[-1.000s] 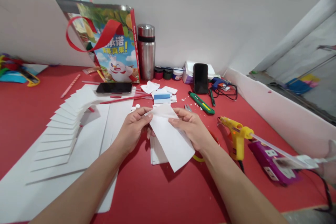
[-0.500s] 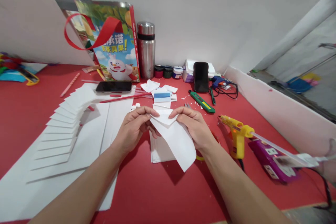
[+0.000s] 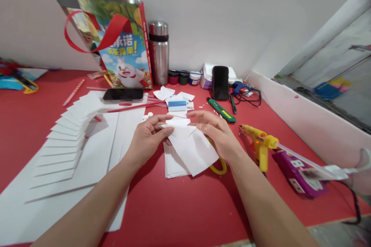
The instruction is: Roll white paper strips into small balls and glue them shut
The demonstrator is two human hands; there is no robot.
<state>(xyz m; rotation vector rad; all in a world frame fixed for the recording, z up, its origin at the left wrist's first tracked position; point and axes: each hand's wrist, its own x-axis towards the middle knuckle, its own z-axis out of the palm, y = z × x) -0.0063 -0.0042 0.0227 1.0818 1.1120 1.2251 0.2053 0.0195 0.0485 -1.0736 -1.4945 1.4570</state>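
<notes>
A sheet of white paper (image 3: pixel 193 150) with folded creases near its top edge is tilted above the table. My left hand (image 3: pixel 149 135) pinches its upper left corner between thumb and fingers. At the sheet's upper right, my right hand (image 3: pixel 217 135) has its thumb and forefinger apart, beside or lightly touching the edge. Below the sheet lies a stack of white paper (image 3: pixel 174 168). Partly covered by the sheet and my right hand are yellow scissor-like handles (image 3: pixel 220 168). A blue-and-white small box (image 3: pixel 177 105) sits just beyond my fingers.
White stepped card pieces (image 3: pixel 62 146) lie on larger sheets at left. A yellow glue gun (image 3: pixel 262 144) with its stick stands at right by a purple box (image 3: pixel 298 173). Behind are a green cutter (image 3: pixel 222 110), two phones, a steel flask (image 3: pixel 159 54) and a gift bag (image 3: pixel 124 46).
My right hand has loosened its pinch and its fingers have spread from the paper's top edge. The sheet has turned, its lower end swinging up slightly. My left hand keeps hold.
</notes>
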